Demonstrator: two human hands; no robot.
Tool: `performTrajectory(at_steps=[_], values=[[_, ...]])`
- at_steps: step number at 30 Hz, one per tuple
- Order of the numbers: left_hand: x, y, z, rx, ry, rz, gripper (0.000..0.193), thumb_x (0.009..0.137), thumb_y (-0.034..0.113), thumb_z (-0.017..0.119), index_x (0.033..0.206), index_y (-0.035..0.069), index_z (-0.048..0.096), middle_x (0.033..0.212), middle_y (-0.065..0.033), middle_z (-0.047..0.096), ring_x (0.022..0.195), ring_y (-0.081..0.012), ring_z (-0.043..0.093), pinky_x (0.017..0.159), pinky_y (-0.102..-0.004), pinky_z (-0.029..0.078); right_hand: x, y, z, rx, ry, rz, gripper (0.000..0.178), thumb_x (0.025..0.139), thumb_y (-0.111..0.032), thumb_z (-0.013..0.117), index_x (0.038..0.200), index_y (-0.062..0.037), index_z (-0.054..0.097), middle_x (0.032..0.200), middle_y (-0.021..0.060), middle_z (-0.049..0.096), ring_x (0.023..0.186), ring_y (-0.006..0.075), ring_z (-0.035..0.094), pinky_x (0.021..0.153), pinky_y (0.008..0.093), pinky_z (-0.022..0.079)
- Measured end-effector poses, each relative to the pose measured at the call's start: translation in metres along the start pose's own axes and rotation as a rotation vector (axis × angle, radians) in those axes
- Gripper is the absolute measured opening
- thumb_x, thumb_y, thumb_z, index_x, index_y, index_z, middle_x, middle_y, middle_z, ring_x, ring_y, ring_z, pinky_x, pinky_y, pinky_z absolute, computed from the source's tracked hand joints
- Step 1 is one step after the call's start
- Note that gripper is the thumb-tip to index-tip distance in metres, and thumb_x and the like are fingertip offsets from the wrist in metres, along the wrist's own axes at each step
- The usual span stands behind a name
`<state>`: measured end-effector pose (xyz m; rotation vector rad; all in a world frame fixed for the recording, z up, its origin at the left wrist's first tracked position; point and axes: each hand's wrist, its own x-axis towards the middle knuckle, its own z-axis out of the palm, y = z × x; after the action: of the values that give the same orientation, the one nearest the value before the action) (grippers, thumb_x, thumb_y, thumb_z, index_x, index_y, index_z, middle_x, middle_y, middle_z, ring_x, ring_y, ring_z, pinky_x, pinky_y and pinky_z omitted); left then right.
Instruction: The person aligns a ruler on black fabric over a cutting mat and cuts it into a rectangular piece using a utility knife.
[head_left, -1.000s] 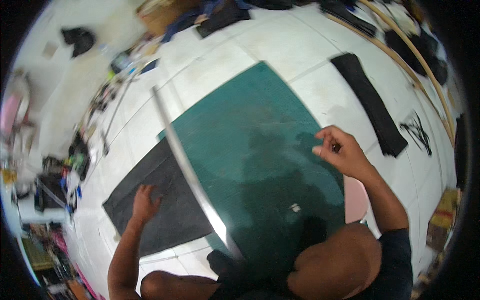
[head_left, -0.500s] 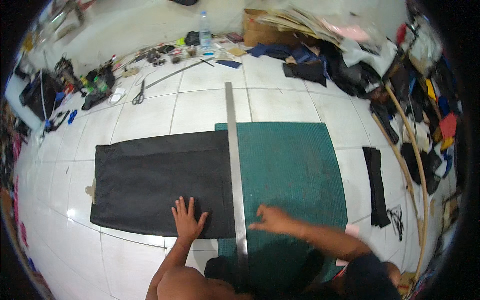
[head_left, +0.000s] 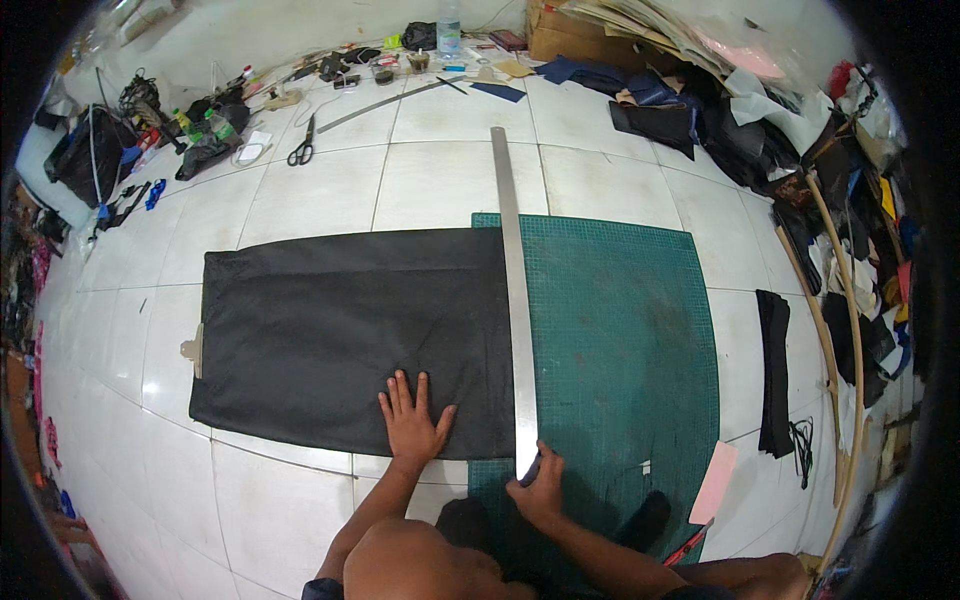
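Observation:
A black rectangular piece of material (head_left: 330, 330), perhaps leather or cloth, lies flat with its right end on a green cutting mat (head_left: 620, 330). My left hand (head_left: 415, 428) is spread flat on it near its front edge. A long metal ruler (head_left: 517, 320) runs away from me along the material's right edge. At its near end my right hand (head_left: 541, 490) is closed, thumb and fingers pinching the ruler. Something dark blue shows between those fingers, too small to name. A metal clip (head_left: 191, 350) sits at the material's left edge.
A pink card (head_left: 713, 483) and a slim red tool (head_left: 688, 545) lie at the mat's right front corner. Black strips (head_left: 773, 370) and long wooden sticks (head_left: 848, 320) are farther right. Scissors (head_left: 302, 145), a bottle (head_left: 448, 38) and piled scraps (head_left: 660, 95) line the back.
My right hand has come from above the mat to the ruler's near end and closed on it. The left hand remains flat on the black material. The whole view has shifted.

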<state>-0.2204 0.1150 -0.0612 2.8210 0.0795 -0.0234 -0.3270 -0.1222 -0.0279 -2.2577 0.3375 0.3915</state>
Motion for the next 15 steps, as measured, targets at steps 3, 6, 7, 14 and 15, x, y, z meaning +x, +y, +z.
performTrajectory(at_steps=[3, 6, 7, 14, 15], values=[[0.0, 0.001, 0.0, -0.008, -0.023, -0.007, 0.082, 0.095, 0.058, 0.055, 0.156, 0.007, 0.034, 0.163, -0.0292, 0.016, 0.152, -0.0459, 0.013, 0.122, -0.0601, 0.007, 0.003, -0.016, -0.002, 0.056, 0.124, -0.088, 0.086, 0.076, -0.008, 0.074, 0.15, 0.0005, 0.031, 0.127, 0.0211, 0.039, 0.12, 0.0361, 0.045, 0.104, 0.046, 0.041], [0.001, -0.001, 0.0, -0.001, -0.042, -0.018, 0.081, 0.095, 0.057, 0.055, 0.156, 0.007, 0.034, 0.163, -0.0292, 0.016, 0.152, -0.0464, 0.012, 0.122, -0.0603, 0.007, 0.025, -0.053, -0.002, 0.088, 0.138, -0.059, 0.084, 0.075, -0.008, 0.073, 0.149, 0.0008, 0.033, 0.127, 0.0221, 0.04, 0.12, 0.0371, 0.046, 0.104, 0.0466, 0.041], [-0.001, -0.006, 0.0, 0.004, -0.044, -0.023, 0.081, 0.096, 0.057, 0.054, 0.156, 0.007, 0.034, 0.163, -0.0292, 0.015, 0.152, -0.0466, 0.012, 0.122, -0.0605, 0.006, 0.031, -0.056, 0.002, 0.123, 0.136, -0.097, 0.086, 0.074, -0.01, 0.073, 0.149, 0.0006, 0.033, 0.128, 0.0233, 0.04, 0.12, 0.0388, 0.046, 0.104, 0.0481, 0.041], [-0.001, -0.004, 0.005, 0.007, -0.035, 0.007, 0.078, 0.098, 0.056, 0.051, 0.156, 0.007, 0.034, 0.163, -0.03, 0.016, 0.152, -0.0464, 0.012, 0.122, -0.0602, 0.006, 0.035, -0.062, 0.021, 0.007, 0.168, 0.052, 0.082, 0.075, -0.017, 0.076, 0.147, -0.0033, 0.039, 0.124, 0.0193, 0.049, 0.117, 0.037, 0.051, 0.103, 0.0499, 0.041], [0.0, -0.003, 0.006, 0.016, -0.029, 0.007, 0.078, 0.098, 0.057, 0.051, 0.156, 0.008, 0.035, 0.163, -0.0301, 0.017, 0.153, -0.0456, 0.012, 0.122, -0.0595, 0.006, 0.035, -0.059, 0.022, -0.013, 0.154, 0.05, 0.081, 0.075, -0.018, 0.077, 0.146, -0.0037, 0.04, 0.123, 0.0189, 0.05, 0.117, 0.0364, 0.051, 0.102, 0.0497, 0.042]])
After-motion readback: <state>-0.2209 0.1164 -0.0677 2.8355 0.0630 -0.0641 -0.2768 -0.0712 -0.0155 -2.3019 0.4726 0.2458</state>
